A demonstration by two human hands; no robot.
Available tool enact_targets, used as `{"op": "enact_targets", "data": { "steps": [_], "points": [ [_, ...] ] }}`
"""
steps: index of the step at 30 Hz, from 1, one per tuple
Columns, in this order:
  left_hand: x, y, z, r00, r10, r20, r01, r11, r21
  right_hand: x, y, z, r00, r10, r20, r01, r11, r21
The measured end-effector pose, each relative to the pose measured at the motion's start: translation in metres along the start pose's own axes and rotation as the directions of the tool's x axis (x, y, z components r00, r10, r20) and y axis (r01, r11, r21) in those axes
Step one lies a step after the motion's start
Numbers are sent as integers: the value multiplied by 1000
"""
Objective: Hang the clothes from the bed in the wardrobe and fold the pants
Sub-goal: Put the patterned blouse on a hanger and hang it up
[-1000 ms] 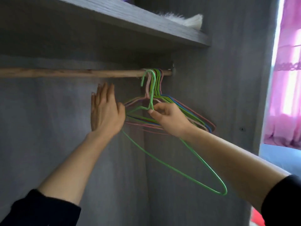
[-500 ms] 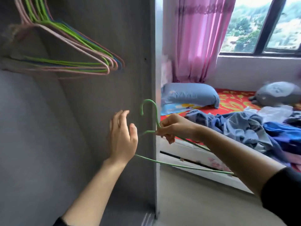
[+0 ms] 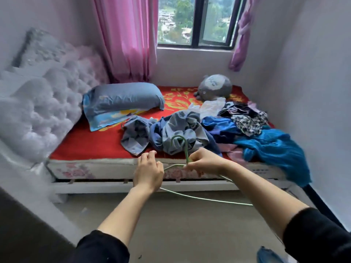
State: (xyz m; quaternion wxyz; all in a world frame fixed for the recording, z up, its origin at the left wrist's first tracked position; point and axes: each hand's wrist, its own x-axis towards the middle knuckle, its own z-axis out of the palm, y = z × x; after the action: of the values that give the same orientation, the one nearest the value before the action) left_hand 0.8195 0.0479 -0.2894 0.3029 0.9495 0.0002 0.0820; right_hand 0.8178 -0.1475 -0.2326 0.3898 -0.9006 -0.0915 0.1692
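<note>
- The green hanger (image 3: 186, 149) is out in the open air in front of the bed, hook up, its long bottom wire sloping down to the right over the floor. Nothing is on it.
- The right hand (image 3: 204, 161) pinches it at the neck just under the hook, fingers and thumb closed on the wire.
- The left hand (image 3: 149, 170) is just beside it at the hanger's left shoulder, back toward me and fingers loosely bent. The wire runs behind it, and I cannot tell whether it touches.
- Just beyond the hands, the clothes pile (image 3: 182, 130) sprawls across the near half of the bed (image 3: 85, 147). There are crumpled grey-blue pieces in the middle, darker and patterned ones to the right, and a teal garment (image 3: 273, 147) hanging over the mattress edge.
- I can't pick out the pants in that heap; nothing looks folded.
- The wardrobe is not in sight from here.
- By my reckoning the job has barely begun: a hanger is in hand, but no garment is hung and the whole pile is waiting.
- What's left looks to be picking a piece, threading it on, carrying it off, and repeating, then folding the pants.
- Further back lie a blue pillow (image 3: 123, 99) and a grey plush toy (image 3: 214, 86), under a pink curtain (image 3: 127, 35).
</note>
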Motion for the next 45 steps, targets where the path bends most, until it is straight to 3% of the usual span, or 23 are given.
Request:
{"op": "enact_targets", "data": {
  "steps": [6,13,18,26,31,37,45],
  "points": [
    [50,91,93,981,74,179,-75,997,1,5,98,-84,961,146,-234,-136,989,57],
    [153,166,191,933,149,327,-180,982,65,63,190,-168,824,363,-436,-293,930,221],
    [254,211,265,883,193,427,-253,963,88,125,251,-236,735,504,-453,-381,860,339],
    [373,294,359,796,223,563,-312,948,66,187,352,-334,633,652,-418,-574,757,312],
    [421,333,428,752,188,632,-319,942,99,226,419,-398,528,668,-524,-481,744,463],
    [483,375,525,749,92,657,-231,964,129,279,508,-477,588,694,-416,-474,712,518],
    [535,414,638,745,-112,658,-15,983,185,364,620,-552,670,655,-349,-534,753,386]
  ]
}}
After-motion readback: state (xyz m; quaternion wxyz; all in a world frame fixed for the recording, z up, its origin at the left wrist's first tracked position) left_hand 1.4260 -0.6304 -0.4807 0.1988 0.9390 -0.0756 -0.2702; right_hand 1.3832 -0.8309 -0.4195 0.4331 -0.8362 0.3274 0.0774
